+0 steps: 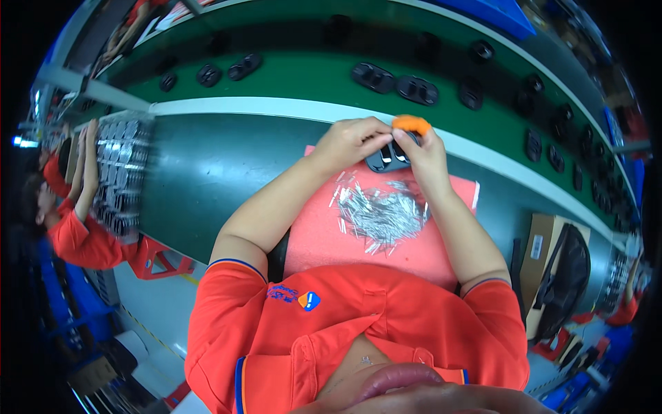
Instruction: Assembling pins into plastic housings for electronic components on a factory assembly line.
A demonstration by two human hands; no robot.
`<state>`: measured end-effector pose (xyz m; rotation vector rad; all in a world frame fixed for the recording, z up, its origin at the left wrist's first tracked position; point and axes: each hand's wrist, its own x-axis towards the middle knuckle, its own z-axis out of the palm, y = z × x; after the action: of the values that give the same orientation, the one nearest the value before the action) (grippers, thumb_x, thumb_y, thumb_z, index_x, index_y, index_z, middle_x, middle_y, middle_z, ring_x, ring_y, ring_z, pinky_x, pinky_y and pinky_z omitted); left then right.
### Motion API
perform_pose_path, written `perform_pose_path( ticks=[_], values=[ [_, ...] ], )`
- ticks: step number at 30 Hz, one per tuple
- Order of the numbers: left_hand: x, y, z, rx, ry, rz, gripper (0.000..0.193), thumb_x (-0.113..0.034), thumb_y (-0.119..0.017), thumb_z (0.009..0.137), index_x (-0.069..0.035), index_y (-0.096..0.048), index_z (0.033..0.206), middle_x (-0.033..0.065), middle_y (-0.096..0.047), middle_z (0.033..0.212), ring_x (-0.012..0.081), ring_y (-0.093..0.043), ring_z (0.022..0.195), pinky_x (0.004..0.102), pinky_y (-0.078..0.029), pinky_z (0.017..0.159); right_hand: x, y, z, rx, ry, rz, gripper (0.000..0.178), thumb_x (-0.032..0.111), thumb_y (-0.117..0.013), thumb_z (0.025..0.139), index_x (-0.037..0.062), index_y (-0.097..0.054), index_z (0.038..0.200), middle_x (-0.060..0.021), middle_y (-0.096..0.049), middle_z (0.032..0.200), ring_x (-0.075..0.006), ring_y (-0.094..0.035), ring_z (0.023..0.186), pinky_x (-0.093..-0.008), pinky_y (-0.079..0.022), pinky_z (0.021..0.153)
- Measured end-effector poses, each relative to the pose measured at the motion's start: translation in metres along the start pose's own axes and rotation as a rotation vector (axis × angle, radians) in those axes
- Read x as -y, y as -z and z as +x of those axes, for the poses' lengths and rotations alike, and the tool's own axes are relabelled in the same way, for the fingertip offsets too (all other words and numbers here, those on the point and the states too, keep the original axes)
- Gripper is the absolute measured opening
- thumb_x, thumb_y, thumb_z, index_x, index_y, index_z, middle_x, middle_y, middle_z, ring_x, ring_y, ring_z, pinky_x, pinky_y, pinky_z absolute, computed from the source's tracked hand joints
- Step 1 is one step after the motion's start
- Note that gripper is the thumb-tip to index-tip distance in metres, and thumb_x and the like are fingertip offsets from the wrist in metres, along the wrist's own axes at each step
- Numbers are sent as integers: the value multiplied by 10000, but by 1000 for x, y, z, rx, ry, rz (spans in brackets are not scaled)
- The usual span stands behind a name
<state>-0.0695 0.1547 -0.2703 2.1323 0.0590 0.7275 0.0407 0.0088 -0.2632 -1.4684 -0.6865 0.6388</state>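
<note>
Dark rounded part (387, 162), head view: it is held at the far edge of the pink mat (314, 238) on the counter (207, 179). Its long axis appears to run sideways, although the right hand (425, 148) covers its right end. That hand is closed on the part, thumb on top, with an orange covering (412, 124) at its fingers. The left hand (355, 141) lies just to the part's upper left, fingertips bent inward; whether they grip anything cannot be told. Thin pale strips (383, 215) form a pile nearer the body; similar dark parts (417, 90) lie beyond, on the green belt (296, 83).
</note>
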Motion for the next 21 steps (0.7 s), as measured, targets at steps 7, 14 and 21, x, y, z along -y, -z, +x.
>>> perform_pose_path(
  ticks=[7,14,21],
  values=[
    [8,25,10,42,172,-67,202,-89,-654,866,-53,-622,1062,48,-640,740,107,-612,662,256,-496,625,9,14,8,-32,-47,41,393,125,-640,902,0,-535,1259,-37,-599,996,-89,-557,856,-224,-439,773],
    [76,91,12,-471,358,224,239,-131,-621,907,-40,-574,1123,89,-612,719,141,-583,622,282,-468,591,45,25,-6,542,218,-863,230,75,-671,798,3,-661,1017,-113,-565,856,-223,-588,792,-300,-473,751],
    [110,131,5,-421,597,486,406,-246,-626,901,-40,-520,1234,114,-624,745,288,-626,722,405,-481,680,47,2,-16,594,308,-1244,137,84,-654,768,-35,-643,833,-202,-582,871,-364,-597,817,-417,-487,755]
  ],
)
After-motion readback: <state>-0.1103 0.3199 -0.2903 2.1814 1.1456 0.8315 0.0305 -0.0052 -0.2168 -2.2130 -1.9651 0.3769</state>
